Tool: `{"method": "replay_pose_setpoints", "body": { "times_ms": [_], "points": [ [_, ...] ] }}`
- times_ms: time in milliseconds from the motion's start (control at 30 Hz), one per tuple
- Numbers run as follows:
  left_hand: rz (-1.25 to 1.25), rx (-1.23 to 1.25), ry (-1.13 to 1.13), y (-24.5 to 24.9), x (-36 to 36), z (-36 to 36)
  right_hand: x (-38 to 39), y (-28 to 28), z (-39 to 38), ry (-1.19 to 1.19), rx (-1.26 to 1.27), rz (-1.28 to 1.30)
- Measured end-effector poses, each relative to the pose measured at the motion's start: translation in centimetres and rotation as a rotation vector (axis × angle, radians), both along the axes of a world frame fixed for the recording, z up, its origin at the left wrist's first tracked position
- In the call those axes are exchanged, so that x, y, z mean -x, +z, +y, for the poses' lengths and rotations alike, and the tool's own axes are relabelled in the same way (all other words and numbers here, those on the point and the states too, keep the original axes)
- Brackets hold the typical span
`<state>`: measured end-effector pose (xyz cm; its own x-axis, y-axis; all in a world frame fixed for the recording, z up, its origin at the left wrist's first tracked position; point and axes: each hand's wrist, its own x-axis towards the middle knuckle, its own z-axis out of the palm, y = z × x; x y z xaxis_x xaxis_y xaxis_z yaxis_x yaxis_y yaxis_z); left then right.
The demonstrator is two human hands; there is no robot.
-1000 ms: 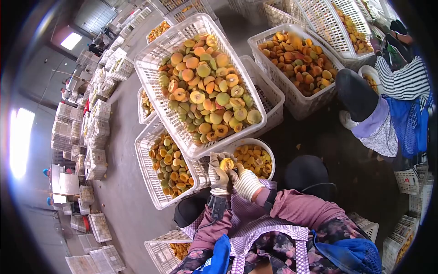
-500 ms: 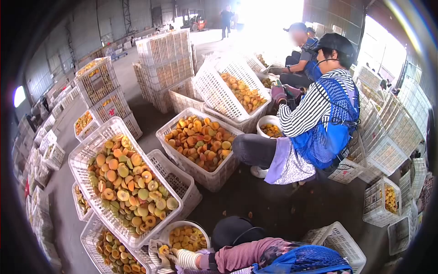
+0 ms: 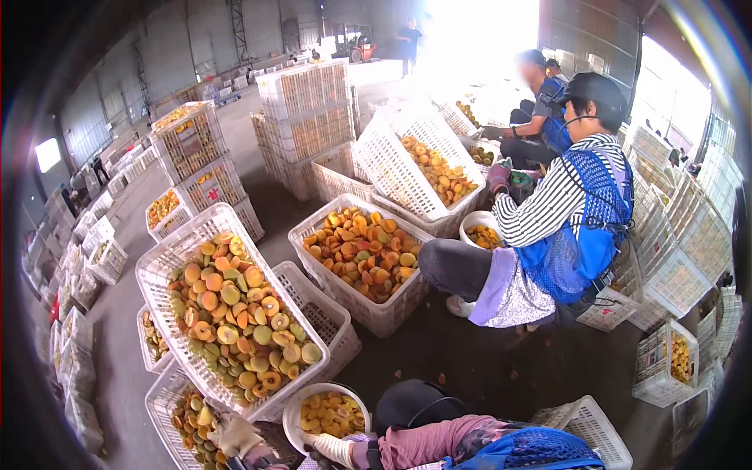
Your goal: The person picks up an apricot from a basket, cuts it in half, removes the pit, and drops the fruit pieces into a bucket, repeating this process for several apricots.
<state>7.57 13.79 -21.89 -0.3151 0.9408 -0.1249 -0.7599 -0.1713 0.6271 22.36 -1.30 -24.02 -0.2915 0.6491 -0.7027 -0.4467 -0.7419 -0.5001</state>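
Note:
My left hand (image 3: 233, 435), in a pale grey-beige glove, reaches over the lower white crate (image 3: 153, 403) of halved apricots (image 3: 190, 427). Its fingers look stretched out, and a yellow apricot piece (image 3: 205, 415) lies at their tips. Beside the near rim of a white bucket (image 3: 291, 419) is my right hand (image 3: 319, 445), its fingers mostly hidden; a striped cuff shows behind it. Yellow-orange apricot pieces (image 3: 335, 413) fill the bucket. Tilted above my left hand is a large white crate (image 3: 157, 274) full of orange and greenish apricots (image 3: 235, 313).
Another crate of apricots (image 3: 364, 251) stands ahead, by a co-worker (image 3: 564, 211) in a striped shirt and blue vest. Stacked crates (image 3: 305, 110) rise behind. A white crate (image 3: 599, 427) sits at lower right, and a dark rounded shape (image 3: 419, 403) is beyond my right arm.
My left hand has moved left and away from my right hand, over the lower crate. Half a second ago the hands were together at an apricot piece. The view has shifted slightly.

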Motion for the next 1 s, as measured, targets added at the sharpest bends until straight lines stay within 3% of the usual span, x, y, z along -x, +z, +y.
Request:
{"method": "replay_pose_setpoints", "body": {
  "times_ms": [33, 67, 133, 167, 200, 267, 333, 367, 467, 500, 600, 667, 700, 733, 767, 800, 833, 867, 900, 933, 967, 1000],
  "points": [
    [0.099, 0.021, -0.014, -0.7, -0.5, 1.8, 1.3, -4.2, 1.0, -0.164, -0.001, 0.008],
    [0.334, 0.029, -0.071, -1.8, -1.4, 3.8, 1.2, -5.0, 1.6, -0.173, -0.021, -0.018],
    [1.333, -0.025, -0.252, -4.5, -4.3, 6.0, 1.3, -5.6, 1.9, -0.202, -0.082, -0.061],
    [1.686, -0.018, -0.374, -4.1, -6.4, 6.5, 1.4, -5.8, 2.2, -0.196, -0.089, -0.064],
    [1.92, 0.018, -0.493, -3.6, -8.4, 6.1, 1.5, -6.2, 2.5, -0.232, -0.081, -0.048],
    [2.139, 0.133, -0.465, 0.8, -11.0, 3.9, 1.5, -7.9, 3.0, -0.263, -0.077, -0.036],
    [2.173, 0.235, -0.54, -2.7, -9.4, 6.0, 1.2, -10.0, 3.1, -0.214, -0.09, -0.041],
    [2.202, 0.334, -0.618, -3.9, -8.8, 6.8, -0.5, -3.9, 2.5, -0.151, -0.059, -0.073],
    [2.184, 0.35, -0.628, -3.0, -8.6, 6.3, 0.1, -5.5, 2.8, -0.267, 0.005, -0.058],
    [2.217, 0.316, -0.707, -0.6, -8.9, 5.4, 0.3, -6.2, 2.9, -0.266, -0.024, -0.118],
    [2.116, 0.303, -0.693, -0.5, -8.7, 4.9, 1.0, -7.5, 3.2, -0.332, -0.159, -0.231],
    [2.13, 0.165, -0.648, -3.0, -7.6, 4.3, -0.5, -1.7, 2.5, -0.321, -0.102, -0.221],
    [1.675, 0.067, -0.562, -6.1, -6.9, 4.5, -1.2, 0.6, 2.1, -0.311, -0.043, -0.21],
    [1.221, -0.022, -0.467, -5.0, -7.3, 3.8, -1.4, 0.7, 2.1, -0.309, -0.044, -0.21],
    [0.69, -0.015, -0.553, -4.1, -7.8, 2.4, -1.7, 0.7, 2.4, -0.341, -0.115, -0.191],
    [0.692, -0.01, -0.551, -2.9, -8.4, 1.3, -1.8, 0.3, 2.5, -0.371, -0.18, -0.169],
    [1.181, -0.323, -0.463, -2.4, -8.3, 0.1, -1.2, -6.6, 3.7, -0.169, -0.691, -0.822],
    [1.661, -0.631, -0.347, -2.2, -7.8, -1.4, -1.4, -6.9, 3.8, -0.114, -0.882, -1.091],
    [1.598, -0.721, -0.392, -2.8, -7.5, -2.3, -2.0, -3.8, 3.2, -0.18, -1.328, -1.364],
    [1.54, -0.787, -0.431, -4.5, -6.9, -2.9, -1.9, -4.2, 3.1, -0.247, -1.362, -1.415],
    [1.206, -0.576, -0.567, -8.6, -6.0, -3.7, -1.5, -6.2, 2.7, 0.153, -1.091, -1.365],
    [0.857, -0.366, -0.643, -8.4, -5.7, -6.0, -0.6, -6.7, 3.1, -0.158, -0.741, -0.594]
  ]
}}
